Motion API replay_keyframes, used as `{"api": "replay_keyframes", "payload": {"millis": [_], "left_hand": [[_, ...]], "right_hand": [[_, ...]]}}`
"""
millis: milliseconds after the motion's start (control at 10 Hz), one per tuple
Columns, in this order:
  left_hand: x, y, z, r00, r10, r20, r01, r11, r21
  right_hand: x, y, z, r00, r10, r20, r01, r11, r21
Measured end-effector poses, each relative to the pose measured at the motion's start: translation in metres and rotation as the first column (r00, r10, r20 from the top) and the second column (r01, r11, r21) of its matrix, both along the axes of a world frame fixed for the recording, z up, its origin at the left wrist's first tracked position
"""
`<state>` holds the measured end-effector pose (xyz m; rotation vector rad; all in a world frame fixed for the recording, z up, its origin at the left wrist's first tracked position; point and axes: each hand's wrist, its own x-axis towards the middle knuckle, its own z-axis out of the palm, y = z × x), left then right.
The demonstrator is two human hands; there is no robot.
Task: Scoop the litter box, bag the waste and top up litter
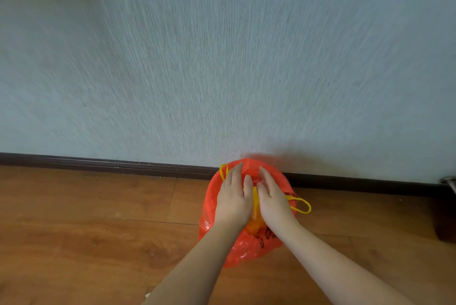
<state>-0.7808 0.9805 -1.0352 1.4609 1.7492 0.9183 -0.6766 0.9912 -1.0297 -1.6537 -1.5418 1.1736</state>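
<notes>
A red plastic bag (240, 250) with yellow drawstring loops (302, 206) stands on the wooden floor against the wall. Its mouth is spread round and something yellow shows inside. My left hand (233, 197) lies flat on the bag's top left, fingers together and pointing at the wall. My right hand (272, 199) lies on the top right in the same way. Both hands press on the plastic near the opening. Whether the fingers pinch the bag or the string is hidden. The picture is blurred by motion. No litter box or scoop is in view.
A pale textured wall (222, 57) fills the upper part, with a dark skirting board (111, 165) along its foot. At the far right edge stands a dark object (446, 218) with a metal part. Small crumbs lie on the floor (86, 230) near the skirting.
</notes>
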Motion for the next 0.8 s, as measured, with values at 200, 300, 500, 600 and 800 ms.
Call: {"api": "replay_keyframes", "payload": {"millis": [200, 300, 500, 600, 800], "left_hand": [[-0.006, 0.000, -0.002, 0.967, -0.057, -0.247, 0.066, 0.997, 0.028], [-0.010, 0.000, -0.001, 0.896, -0.076, -0.438, 0.103, 0.994, 0.039], [-0.017, 0.003, -0.010, 0.729, -0.143, -0.670, 0.201, 0.980, 0.010], [-0.019, 0.001, -0.013, 0.753, -0.195, -0.628, 0.242, 0.970, -0.011], [-0.022, -0.010, -0.017, 0.680, -0.274, -0.680, 0.287, 0.953, -0.098]], "right_hand": [[0.011, -0.002, 0.001, 0.865, 0.187, 0.465, -0.212, 0.977, 0.000], [0.017, -0.003, 0.004, 0.737, 0.186, 0.650, -0.275, 0.961, 0.037], [0.025, -0.011, 0.002, 0.589, 0.165, 0.791, -0.355, 0.932, 0.070], [0.027, -0.011, -0.004, 0.601, 0.146, 0.786, -0.355, 0.930, 0.099], [0.032, -0.010, -0.005, 0.702, 0.148, 0.696, -0.281, 0.956, 0.080]]}}
